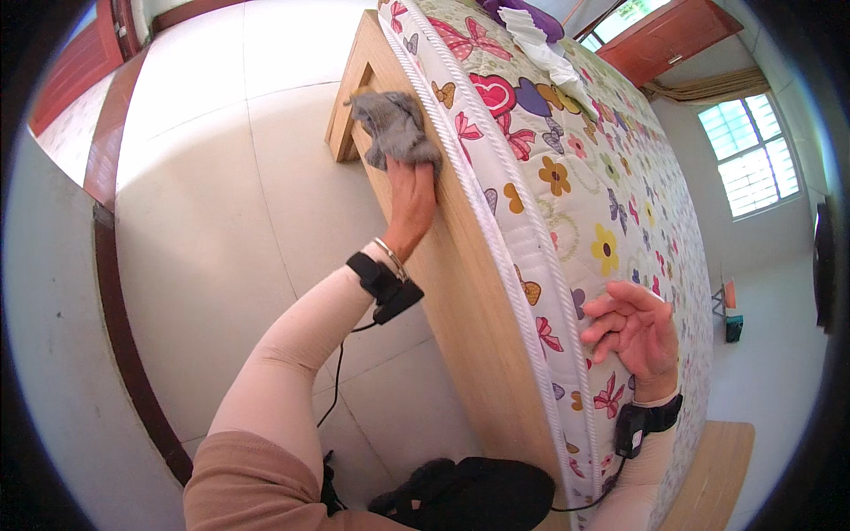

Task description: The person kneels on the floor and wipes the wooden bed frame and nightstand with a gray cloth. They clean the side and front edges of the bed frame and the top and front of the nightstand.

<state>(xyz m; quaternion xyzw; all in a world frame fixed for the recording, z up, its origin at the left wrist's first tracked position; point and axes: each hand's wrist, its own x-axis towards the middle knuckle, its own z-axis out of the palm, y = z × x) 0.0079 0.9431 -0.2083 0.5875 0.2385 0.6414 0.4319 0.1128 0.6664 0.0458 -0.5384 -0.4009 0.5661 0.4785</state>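
Observation:
My left hand (pixel 413 199) is on a crumpled grey cloth (pixel 392 126), pressed on the wooden bed frame (pixel 458 292) close to its corner post. The fingertips are hidden under the cloth. Beside the frame lies a mattress (pixel 578 192) with a print of flowers, bows and hearts and white corded edging. Over the mattress's near side my right hand (pixel 634 332) is held palm up with fingers loosely bent and apart, nothing in it. Each wrist carries a black strapped device with a cable.
Pale floor tiles (pixel 199 219) run along the bed, with a wall (pixel 53 318) at the left. White fabric (pixel 544 53) and a purple cloth (pixel 531 16) lie on the mattress's far part. A wooden board (pixel 714 471) stands beyond the bed at the lower right.

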